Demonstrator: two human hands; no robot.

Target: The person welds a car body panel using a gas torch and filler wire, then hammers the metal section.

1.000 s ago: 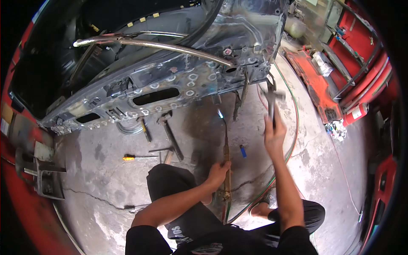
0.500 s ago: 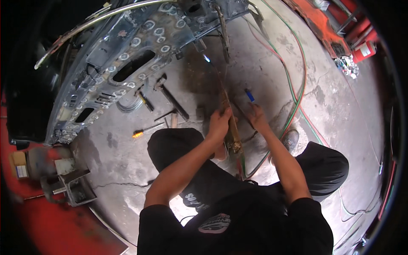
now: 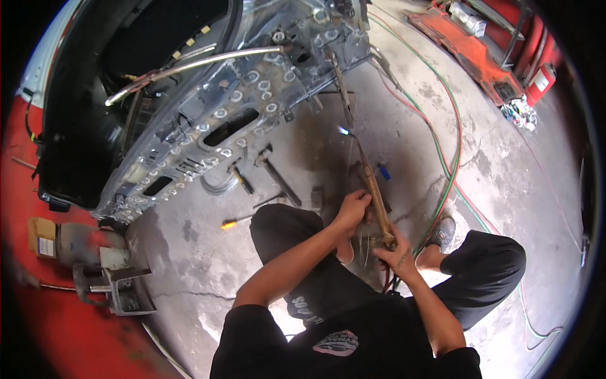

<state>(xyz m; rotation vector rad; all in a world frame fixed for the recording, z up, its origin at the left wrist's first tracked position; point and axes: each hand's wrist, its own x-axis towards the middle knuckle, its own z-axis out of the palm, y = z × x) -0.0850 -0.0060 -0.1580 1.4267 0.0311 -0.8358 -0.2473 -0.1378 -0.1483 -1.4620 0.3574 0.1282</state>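
Right hand: closed around the rear, valve end of the brass torch; we see its fingers (image 3: 394, 239) wrapped at the fittings, so the right hand (image 3: 396, 251) holds narrow.
Left hand: the left hand (image 3: 355, 210) is curled, with its fingertips just beside the torch body; we cannot tell whether it grips anything.
Thin wires: pale thin wires (image 3: 368, 247) show below the left hand; we cannot tell whether they are held.
Torch: the brass torch (image 3: 377, 202) is in front of our knees, above the floor (image 3: 196, 252), its slim neck tilted up and to the left.
Flame: we see a small blue-white flame (image 3: 344, 131) at the nozzle, near the hanging clamp (image 3: 341, 85) on the dark vehicle panel (image 3: 246, 120).
Hoses: red and green hoses (image 3: 456, 151) curve over the floor at the right.
Floor tools: we find a blue lighter (image 3: 384, 172) near the torch, and a long hammer (image 3: 281, 177) farther left.
Container: a cardboard box (image 3: 42, 238) stands at far left; we cannot see its contents.
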